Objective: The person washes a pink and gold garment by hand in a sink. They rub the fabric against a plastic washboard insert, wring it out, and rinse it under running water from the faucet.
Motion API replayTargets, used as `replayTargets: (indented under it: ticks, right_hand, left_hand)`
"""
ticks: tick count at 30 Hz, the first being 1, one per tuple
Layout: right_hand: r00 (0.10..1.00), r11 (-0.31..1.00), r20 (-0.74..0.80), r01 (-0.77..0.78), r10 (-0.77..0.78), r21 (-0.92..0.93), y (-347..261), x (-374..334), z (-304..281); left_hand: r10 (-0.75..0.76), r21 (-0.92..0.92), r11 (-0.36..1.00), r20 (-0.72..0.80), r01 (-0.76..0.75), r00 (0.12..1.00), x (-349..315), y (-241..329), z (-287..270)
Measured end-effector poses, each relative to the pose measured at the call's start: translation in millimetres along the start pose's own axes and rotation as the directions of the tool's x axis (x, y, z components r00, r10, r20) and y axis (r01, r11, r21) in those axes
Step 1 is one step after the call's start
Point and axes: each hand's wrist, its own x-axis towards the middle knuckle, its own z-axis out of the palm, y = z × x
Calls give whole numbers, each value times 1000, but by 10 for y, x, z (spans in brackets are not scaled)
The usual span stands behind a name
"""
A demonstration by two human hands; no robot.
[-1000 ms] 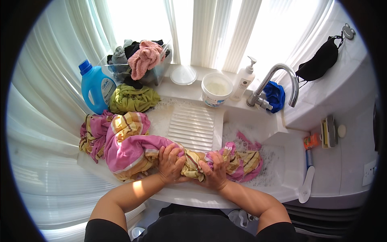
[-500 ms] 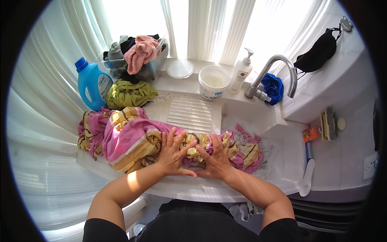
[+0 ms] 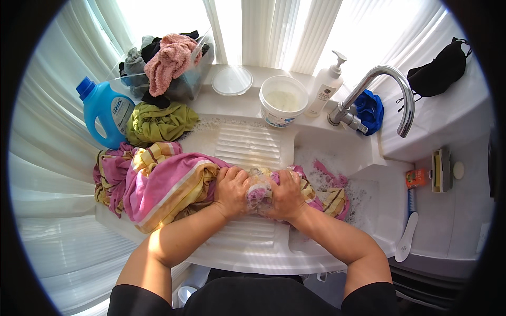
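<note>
Curtains [image 3: 258, 37] hang beyond the sink [image 3: 383, 210]. The left hand [image 3: 232, 192] and right hand [image 3: 288, 196] grip sudsy cloth [image 3: 171, 184], seemingly to bunch it.

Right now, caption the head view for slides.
Left hand and right hand grip sudsy pink striped cloth over a white sink.
</note>
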Motion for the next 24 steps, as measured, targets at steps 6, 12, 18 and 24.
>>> replayTargets:
  ticks: [6,12,18,24]
  right_hand:
    - [1000,999,6,-23,23,44,74,100,26]
    - [984,975,8,-179,179,132,83,197,45]
    - [982,986,-89,-164,166,33,-213,-75,-171]
    - [982,996,-165,-88,90,23,-206,-718,-464]
  left_hand:
    - [-16,-39,999,7,17,1000,137,-40,30]
    - [-192,-11,980,195,198,962,331,-13,-77]
    - [-22,39,999,-8,22,1000,-67,128,-80]
    - [144,-71,989,174,-133,974,-169,627,-378]
